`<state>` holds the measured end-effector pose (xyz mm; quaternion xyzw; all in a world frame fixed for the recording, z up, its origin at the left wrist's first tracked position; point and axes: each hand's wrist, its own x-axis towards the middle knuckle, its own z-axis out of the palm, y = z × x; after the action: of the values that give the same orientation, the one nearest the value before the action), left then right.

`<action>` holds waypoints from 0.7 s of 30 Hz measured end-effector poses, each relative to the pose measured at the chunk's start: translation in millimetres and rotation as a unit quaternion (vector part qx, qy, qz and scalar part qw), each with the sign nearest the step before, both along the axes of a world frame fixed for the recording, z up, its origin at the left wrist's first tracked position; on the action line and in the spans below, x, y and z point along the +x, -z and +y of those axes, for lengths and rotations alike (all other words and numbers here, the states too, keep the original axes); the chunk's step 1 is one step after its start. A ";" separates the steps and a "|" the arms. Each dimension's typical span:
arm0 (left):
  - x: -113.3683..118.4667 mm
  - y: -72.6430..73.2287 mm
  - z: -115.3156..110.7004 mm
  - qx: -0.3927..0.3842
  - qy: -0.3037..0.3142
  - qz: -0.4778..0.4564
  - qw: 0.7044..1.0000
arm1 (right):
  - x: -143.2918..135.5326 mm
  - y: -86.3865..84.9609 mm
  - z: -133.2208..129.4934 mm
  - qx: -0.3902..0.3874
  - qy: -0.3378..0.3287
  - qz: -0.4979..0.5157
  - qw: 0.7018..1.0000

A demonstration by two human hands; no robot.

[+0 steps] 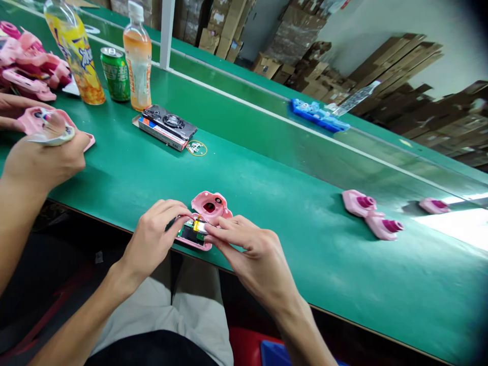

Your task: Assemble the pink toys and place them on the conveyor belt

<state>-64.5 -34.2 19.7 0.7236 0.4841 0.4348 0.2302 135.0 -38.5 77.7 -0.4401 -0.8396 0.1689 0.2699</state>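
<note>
An opened pink toy-camera case lies near the table's front edge. Its pink half shell (211, 207), with a dark round window, rests beyond the other half, where a green circuit board and a black panel (189, 233) show. Between my hands, above the board, is a small silver battery (200, 225) with yellow tape. My right hand (253, 249) pinches the battery's right end. The fingertips of my left hand (154, 234) are pinched together at its left side; what they hold is too small to make out.
On the left, another person's hand (46, 157) holds a pink case part (82, 133). Bottles (138, 66), a green can (115, 76) and a black camera-like part on a box (168, 124) stand beyond. Pink cases (358, 203) lie right; a blue tray (318, 118) sits at the back.
</note>
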 end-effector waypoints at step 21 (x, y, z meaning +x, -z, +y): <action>12.4 4.4 -6.9 0.020 -0.022 0.063 0.998 | -14.8 17.9 -18.9 -0.003 0.028 -0.028 0.999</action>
<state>-52.1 -41.2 15.3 0.7431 0.5045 0.4034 0.1750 120.2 -57.4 59.8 -0.4690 -0.8337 0.1513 0.2492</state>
